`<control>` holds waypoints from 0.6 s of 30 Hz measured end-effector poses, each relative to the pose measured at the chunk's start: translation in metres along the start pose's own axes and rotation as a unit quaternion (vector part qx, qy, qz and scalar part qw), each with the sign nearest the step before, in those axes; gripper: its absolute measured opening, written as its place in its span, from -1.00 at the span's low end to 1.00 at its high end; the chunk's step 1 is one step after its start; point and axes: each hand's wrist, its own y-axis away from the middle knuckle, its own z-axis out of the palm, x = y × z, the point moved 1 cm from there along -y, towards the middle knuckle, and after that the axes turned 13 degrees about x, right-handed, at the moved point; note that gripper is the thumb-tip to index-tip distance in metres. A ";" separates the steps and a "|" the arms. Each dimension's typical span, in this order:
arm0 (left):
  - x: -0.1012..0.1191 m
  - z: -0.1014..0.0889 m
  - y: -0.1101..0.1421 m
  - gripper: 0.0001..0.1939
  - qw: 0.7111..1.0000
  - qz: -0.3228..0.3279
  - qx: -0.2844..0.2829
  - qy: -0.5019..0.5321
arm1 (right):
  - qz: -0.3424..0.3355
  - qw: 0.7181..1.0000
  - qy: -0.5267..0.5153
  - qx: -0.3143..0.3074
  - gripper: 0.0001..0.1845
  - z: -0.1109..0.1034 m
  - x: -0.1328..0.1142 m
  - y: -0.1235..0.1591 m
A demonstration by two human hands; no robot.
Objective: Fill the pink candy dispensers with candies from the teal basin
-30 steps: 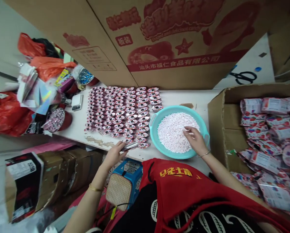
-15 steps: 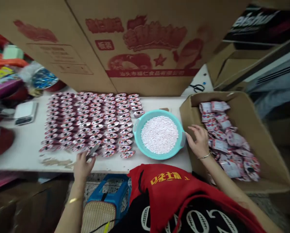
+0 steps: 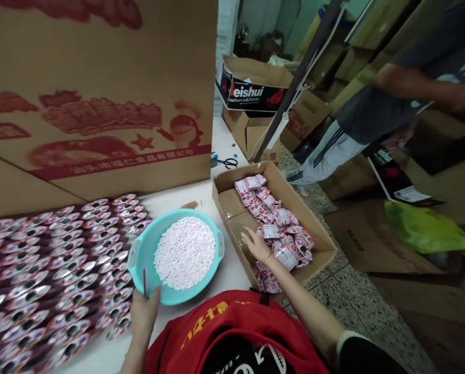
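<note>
Foil candy tray (image 3: pixel 144 283), edge-on and nearly upright, long axis pointing up and away, gripped at its lower end in the left hand (image 3: pixel 145 311), fingers curled around it, the exact pinch hidden. Just beside it, the rim of a turquoise plastic basin (image 3: pixel 217 254) heaped with pale pink candies (image 3: pixel 185 253). Right hand (image 3: pixel 256 245) over a cardboard box (image 3: pixel 224 195) of pink sachets (image 3: pixel 273 223), fingers spread, touching nothing clearly. Rows of foil trays (image 3: pixel 61 270) to the left, under a tall printed carton (image 3: pixel 100 130). Compared with a moment earlier: view swung right, left hand now at the basin, right hand past the box wall, a co-worker's striped track trousers (image 3: pixel 326 153) newly in view.
</note>
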 end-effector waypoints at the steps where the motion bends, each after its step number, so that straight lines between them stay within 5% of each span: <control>1: -0.001 0.001 -0.003 -0.36 1.000 -0.003 -0.005 0.004 | -0.020 0.998 0.053 0.007 -0.52 -0.002 -0.002 0.006; 5: 0.010 0.009 -0.012 -0.30 0.999 -0.007 -0.033 0.011 | -0.111 0.942 0.317 0.008 -0.34 -0.001 -0.008 0.025; 12: 0.066 0.053 -0.012 -0.33 0.998 0.008 -0.055 0.009 | -0.110 0.803 0.586 0.001 -0.39 -0.021 -0.027 0.003; 18: 0.097 0.073 -0.015 -0.37 0.997 0.028 -0.054 0.036 | -0.169 0.831 0.531 0.017 -0.53 -0.053 -0.063 -0.030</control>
